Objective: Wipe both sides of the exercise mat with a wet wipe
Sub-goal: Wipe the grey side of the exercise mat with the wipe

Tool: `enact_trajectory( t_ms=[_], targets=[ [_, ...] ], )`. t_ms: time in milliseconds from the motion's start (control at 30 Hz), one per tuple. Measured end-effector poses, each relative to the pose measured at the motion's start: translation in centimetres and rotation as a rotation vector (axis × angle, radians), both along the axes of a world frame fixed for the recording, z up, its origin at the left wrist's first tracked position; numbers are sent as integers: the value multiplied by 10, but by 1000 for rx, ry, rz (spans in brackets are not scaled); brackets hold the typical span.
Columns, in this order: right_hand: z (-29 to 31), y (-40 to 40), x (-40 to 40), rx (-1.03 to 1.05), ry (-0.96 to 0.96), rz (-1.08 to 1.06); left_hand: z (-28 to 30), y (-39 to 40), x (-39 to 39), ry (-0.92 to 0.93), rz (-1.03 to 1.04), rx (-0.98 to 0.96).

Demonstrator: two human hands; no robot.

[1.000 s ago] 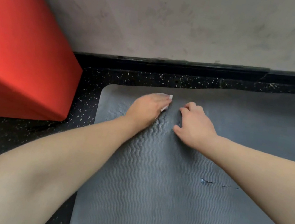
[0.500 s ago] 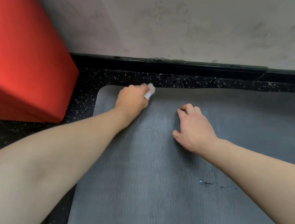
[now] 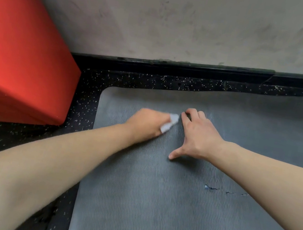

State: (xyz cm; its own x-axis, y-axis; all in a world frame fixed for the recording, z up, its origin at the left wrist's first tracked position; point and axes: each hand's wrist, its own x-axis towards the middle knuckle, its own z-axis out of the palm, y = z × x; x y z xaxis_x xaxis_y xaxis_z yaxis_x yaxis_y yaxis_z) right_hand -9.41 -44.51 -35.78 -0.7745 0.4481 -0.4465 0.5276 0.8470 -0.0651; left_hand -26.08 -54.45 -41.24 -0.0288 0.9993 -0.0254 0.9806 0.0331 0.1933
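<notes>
A grey ribbed exercise mat point(image 3: 150, 206) lies flat on the speckled black floor, its rounded far-left corner near the wall. My left hand point(image 3: 145, 123) holds a white wet wipe point(image 3: 169, 125) and presses it onto the mat near the far edge; only part of the wipe shows past the fingers. Just to the right, my right hand point(image 3: 197, 135) rests on the mat with fingers spread and the thumb stretched toward me, fingertips bent against the surface.
A big red padded block point(image 3: 18, 63) stands on the floor left of the mat. A grey wall with a black skirting point(image 3: 195, 68) runs along the far edge. The mat has a small tear point(image 3: 211, 188) near my right forearm.
My left hand slid the wipe left toward the mat's corner, then back right and slightly nearer, ending beside my right hand. My right hand stayed in place, its thumb spreading out.
</notes>
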Motion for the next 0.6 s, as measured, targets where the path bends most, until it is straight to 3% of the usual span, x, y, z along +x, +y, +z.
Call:
enact_trajectory(
  t_ms=[67,100,233,267,333,400,467,533,600],
  targets=[
    [-1,-4,3,33,-34,32,-1,-9,4,-2,-224,-47],
    [0,-7,4,44,-50,43,3,-4,-4,49,-218,-51],
    [2,-14,5,11,-66,28,9,19,-51,92,374,76],
    [3,-15,5,4,-62,15,6,17,-49,79,417,97],
    [3,-15,5,-12,-55,-4,-1,6,-26,16,231,87],
    [1,-15,6,-21,-51,-18,-6,-18,4,-48,-149,-15],
    [1,-14,8,-35,-66,-15,-6,-26,4,-5,-371,-72],
    [2,-16,10,-45,-76,-11,-4,-13,-17,95,-227,-66],
    [2,-19,10,-54,-84,-6,0,0,-42,86,148,2]
  ],
)
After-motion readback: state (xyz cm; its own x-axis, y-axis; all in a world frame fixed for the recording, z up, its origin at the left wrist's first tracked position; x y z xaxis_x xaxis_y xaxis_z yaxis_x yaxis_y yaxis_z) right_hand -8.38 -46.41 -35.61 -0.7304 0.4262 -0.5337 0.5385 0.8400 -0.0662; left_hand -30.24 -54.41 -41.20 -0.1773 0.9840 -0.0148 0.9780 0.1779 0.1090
